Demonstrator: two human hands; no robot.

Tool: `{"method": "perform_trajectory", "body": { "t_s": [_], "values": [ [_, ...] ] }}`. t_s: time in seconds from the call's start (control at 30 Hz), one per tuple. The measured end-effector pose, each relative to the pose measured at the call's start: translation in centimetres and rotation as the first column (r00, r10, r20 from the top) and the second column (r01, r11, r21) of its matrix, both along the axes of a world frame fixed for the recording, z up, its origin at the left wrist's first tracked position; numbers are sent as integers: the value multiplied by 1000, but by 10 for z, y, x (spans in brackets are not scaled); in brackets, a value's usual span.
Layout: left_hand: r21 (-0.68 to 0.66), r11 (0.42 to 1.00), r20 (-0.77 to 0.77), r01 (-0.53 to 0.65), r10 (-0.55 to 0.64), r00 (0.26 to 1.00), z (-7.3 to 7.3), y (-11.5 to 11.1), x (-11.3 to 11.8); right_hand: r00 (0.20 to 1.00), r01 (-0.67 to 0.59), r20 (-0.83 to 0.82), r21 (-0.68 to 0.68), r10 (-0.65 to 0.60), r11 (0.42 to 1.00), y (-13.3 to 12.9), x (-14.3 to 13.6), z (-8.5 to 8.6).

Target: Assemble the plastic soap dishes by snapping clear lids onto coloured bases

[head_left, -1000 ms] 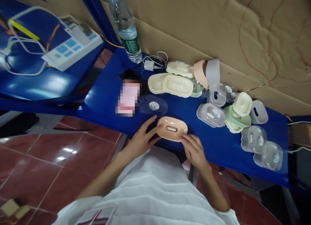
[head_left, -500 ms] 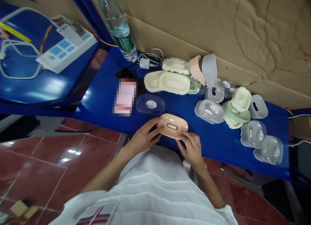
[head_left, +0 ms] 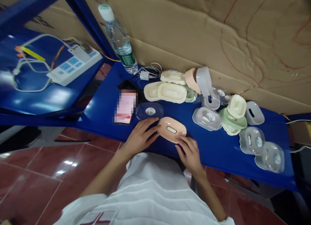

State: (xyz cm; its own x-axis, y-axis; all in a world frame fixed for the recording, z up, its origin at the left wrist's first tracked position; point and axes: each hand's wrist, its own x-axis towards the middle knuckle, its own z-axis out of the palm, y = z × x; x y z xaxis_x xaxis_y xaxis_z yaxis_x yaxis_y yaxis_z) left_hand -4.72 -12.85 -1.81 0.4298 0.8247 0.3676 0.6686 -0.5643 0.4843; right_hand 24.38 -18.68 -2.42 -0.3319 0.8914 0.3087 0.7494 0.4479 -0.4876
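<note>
Both hands at the near edge of the blue table (head_left: 196,144). Between them, a glossy peach oval plastic dish (head_left: 167,123), slot side up, a cream strip showing in its slot. Left hand (head_left: 142,136): fingers and thumb closed on the dish's left end. Right hand (head_left: 190,150): fingers bent over the right end, pinching it. Cannot tell whether the dish rests on the table or is held just above.

Just beyond the left fingers, a clear oval plastic lid (head_left: 155,116) with a round white label; left of it, a phone (head_left: 126,105) with a blurred screen. Farther beyond the hands, two overlapping cream oval plastic trays (head_left: 173,92). Right of and beyond the right hand, a grey clear-topped oval box (head_left: 207,119).
</note>
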Motion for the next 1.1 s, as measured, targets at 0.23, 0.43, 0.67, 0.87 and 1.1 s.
{"method": "perform_trajectory", "body": {
  "t_s": [0.23, 0.43, 0.67, 0.87, 1.1],
  "values": [
    [-67, 990, -203, -127, 111, 973, 9, 43, -22, 995, 32, -98, -20, -34, 999, 0, 4, -1],
    [-161, 979, -139, -128, 106, 985, 23, 60, -14, 994, 57, -93, -6, -57, 998, -2, 4, -3],
    [-247, 963, 55, 108, -97, 994, 32, 31, 30, 976, 125, -177, -1, -124, 992, -2, 4, -8],
    [19, 975, -128, 221, -217, 968, 15, 3, 49, 999, 25, -26, 60, -23, 998, 1, 9, -11],
    [198, 952, -119, 232, -212, 970, 2, -6, 33, 993, -59, 106, 124, 46, 991, 2, 13, -5]
  ]
}}
